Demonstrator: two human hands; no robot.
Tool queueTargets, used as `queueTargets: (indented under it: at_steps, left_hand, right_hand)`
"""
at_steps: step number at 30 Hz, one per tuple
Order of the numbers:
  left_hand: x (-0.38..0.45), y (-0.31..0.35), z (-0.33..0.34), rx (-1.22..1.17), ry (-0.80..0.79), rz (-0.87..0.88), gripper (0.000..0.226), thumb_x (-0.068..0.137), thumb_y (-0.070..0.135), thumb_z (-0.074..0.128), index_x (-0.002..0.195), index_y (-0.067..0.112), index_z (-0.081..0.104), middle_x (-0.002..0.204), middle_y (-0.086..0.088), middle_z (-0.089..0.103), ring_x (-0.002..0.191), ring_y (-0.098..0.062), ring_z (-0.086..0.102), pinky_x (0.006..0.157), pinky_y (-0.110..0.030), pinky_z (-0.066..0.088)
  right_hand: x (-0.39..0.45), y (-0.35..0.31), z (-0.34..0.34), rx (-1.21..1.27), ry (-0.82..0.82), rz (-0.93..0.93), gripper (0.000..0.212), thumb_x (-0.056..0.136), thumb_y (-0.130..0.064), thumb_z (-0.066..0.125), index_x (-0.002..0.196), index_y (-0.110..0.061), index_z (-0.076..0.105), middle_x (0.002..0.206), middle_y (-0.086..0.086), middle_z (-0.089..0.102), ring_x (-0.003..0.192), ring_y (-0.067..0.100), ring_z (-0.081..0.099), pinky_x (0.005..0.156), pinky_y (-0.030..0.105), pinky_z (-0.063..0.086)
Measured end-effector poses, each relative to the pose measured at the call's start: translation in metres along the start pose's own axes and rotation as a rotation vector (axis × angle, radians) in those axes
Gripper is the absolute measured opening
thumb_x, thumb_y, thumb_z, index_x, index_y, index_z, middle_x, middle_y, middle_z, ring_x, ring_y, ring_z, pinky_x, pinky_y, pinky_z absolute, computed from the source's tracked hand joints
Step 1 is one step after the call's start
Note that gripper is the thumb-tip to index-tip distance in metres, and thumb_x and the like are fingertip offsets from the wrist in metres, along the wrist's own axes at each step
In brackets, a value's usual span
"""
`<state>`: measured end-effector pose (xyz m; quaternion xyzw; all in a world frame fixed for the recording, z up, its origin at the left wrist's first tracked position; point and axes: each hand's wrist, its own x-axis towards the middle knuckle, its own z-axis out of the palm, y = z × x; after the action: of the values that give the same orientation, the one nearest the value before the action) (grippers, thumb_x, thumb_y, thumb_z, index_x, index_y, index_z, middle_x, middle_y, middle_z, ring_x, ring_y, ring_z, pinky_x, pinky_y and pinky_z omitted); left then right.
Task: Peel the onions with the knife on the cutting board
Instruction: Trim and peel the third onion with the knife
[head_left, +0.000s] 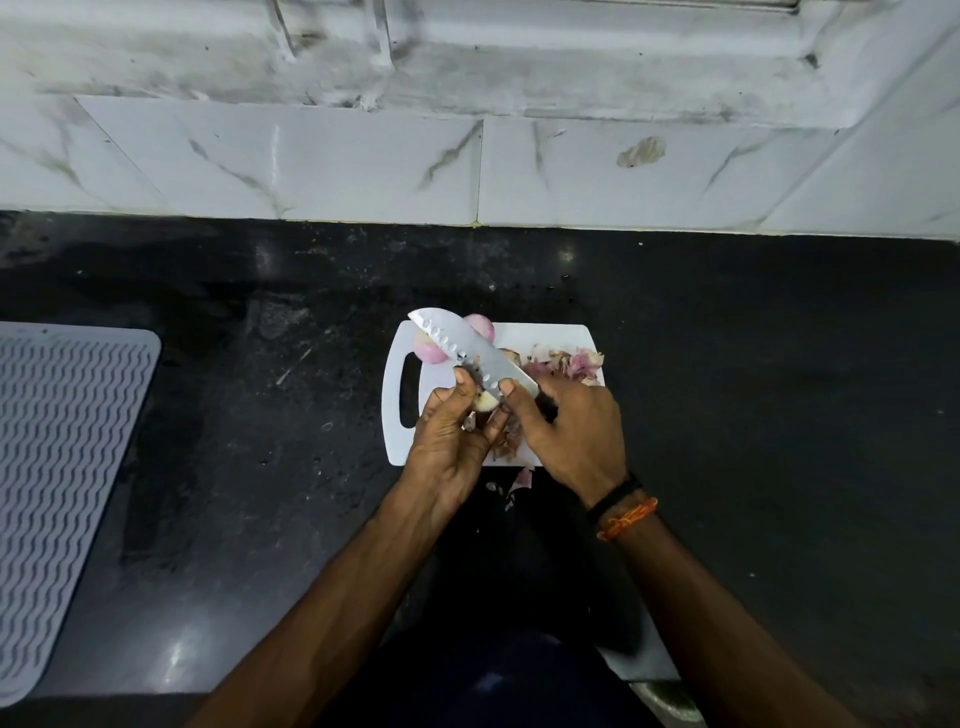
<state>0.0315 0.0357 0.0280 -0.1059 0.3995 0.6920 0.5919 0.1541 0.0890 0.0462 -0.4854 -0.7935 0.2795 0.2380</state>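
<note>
The left hand (452, 436) has its fingers curled round a small, pale, partly peeled onion (485, 401), thumb tip up against the flat of the blade. The right hand (569, 431) grips the dark handle of a broad steel knife with a dimpled blade (470, 349), its thumb pressed on the blade near the onion, so both thumbs sit close to the edge. The blade slants up and away towards the far left corner of the white plastic cutting board with a handle slot (395, 415), held above it.

Two peeled pinkish onions (428, 351) lie at the board's far left corner, partly behind the blade. A heap of papery pink skins (566, 361) covers the far right corner, and a few scraps (519, 480) have dropped past the near edge onto the black stone bench (234, 415).

The risk, as I judge it, is the blade slipping off the slick skin towards a thumb, since the onion is held in the air rather than braced on the board.
</note>
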Motion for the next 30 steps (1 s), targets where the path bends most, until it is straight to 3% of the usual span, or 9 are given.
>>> queueTargets:
  at_steps: [2,6,9,14,17,20,23,27,30]
  left_hand:
    - [-0.001,0.001,0.000,0.003,-0.015,-0.001,0.020,0.073,0.028,0.075,0.081,0.010,0.071,0.099,-0.010,0.074,0.092,-0.021,0.073,0.077,-0.035,0.061]
    - [-0.003,0.001,0.000,-0.019,-0.013,0.006,0.014,0.075,0.022,0.075,0.065,0.013,0.070,0.096,-0.011,0.075,0.092,-0.025,0.073,0.084,-0.040,0.061]
    - [-0.001,-0.001,-0.001,0.013,0.008,0.022,0.020,0.072,0.025,0.076,0.070,0.011,0.062,0.091,-0.011,0.075,0.089,-0.024,0.074,0.086,-0.040,0.060]
    - [0.000,0.001,-0.003,0.093,0.033,0.039,0.044,0.069,0.032,0.081,0.096,0.001,0.067,0.100,-0.018,0.071,0.094,-0.025,0.072,0.084,-0.037,0.059]
    - [-0.004,0.003,-0.001,0.066,0.051,0.023,0.022,0.083,0.027,0.074,0.091,0.006,0.077,0.104,-0.015,0.073,0.100,-0.025,0.070,0.093,-0.039,0.056]
    - [-0.007,0.006,0.001,-0.005,0.094,-0.003,0.020,0.087,0.017,0.072,0.103,0.004,0.074,0.105,-0.016,0.073,0.101,-0.026,0.071,0.093,-0.040,0.057]
    - [-0.009,0.007,0.005,-0.063,0.122,-0.020,0.026,0.083,0.010,0.073,0.107,0.000,0.073,0.102,-0.019,0.074,0.096,-0.028,0.073,0.087,-0.042,0.060]
    - [-0.008,0.005,0.006,-0.093,0.138,-0.005,0.054,0.074,0.012,0.078,0.124,-0.004,0.065,0.117,-0.023,0.069,0.113,-0.033,0.067,0.092,-0.044,0.058]
    - [-0.008,0.003,0.005,-0.074,0.112,-0.017,0.047,0.078,0.017,0.075,0.119,-0.003,0.067,0.113,-0.020,0.071,0.108,-0.029,0.069,0.095,-0.042,0.056]
  right_hand:
    - [0.002,0.001,-0.001,0.037,0.030,0.032,0.044,0.095,-0.054,0.055,0.078,-0.017,0.071,0.060,-0.012,0.061,0.057,0.004,0.058,0.055,0.022,0.044]
    - [0.007,-0.002,-0.003,-0.041,0.043,0.137,0.051,0.096,-0.050,0.058,0.055,-0.025,0.040,0.049,-0.012,0.046,0.047,0.003,0.045,0.051,0.017,0.027]
    - [0.005,-0.001,0.001,-0.054,0.028,0.099,0.044,0.096,-0.049,0.057,0.061,-0.028,0.044,0.054,-0.017,0.047,0.050,0.001,0.046,0.051,0.014,0.029]
    - [-0.001,0.002,0.006,-0.020,0.005,0.074,0.040,0.097,-0.054,0.054,0.085,-0.020,0.072,0.066,-0.011,0.064,0.061,0.005,0.059,0.057,0.026,0.046]
    - [0.000,0.000,0.004,-0.030,-0.006,0.100,0.042,0.096,-0.051,0.056,0.060,-0.031,0.047,0.053,-0.017,0.044,0.050,0.000,0.045,0.052,0.020,0.031]
    - [0.001,-0.002,0.003,-0.038,-0.011,0.115,0.046,0.097,-0.048,0.057,0.058,-0.035,0.036,0.052,-0.018,0.039,0.049,-0.001,0.042,0.052,0.020,0.028]
    - [0.000,-0.004,0.003,-0.021,0.016,0.126,0.041,0.098,-0.041,0.058,0.062,-0.031,0.042,0.057,-0.019,0.043,0.051,0.001,0.042,0.055,0.023,0.032]
    - [-0.007,-0.006,0.007,0.025,0.055,0.067,0.023,0.099,-0.032,0.057,0.083,-0.017,0.064,0.075,-0.007,0.066,0.064,0.010,0.058,0.061,0.029,0.047]
    - [-0.011,-0.008,0.012,-0.002,0.046,0.003,0.027,0.098,-0.034,0.053,0.101,-0.013,0.071,0.090,0.001,0.074,0.078,0.016,0.067,0.070,0.033,0.054]
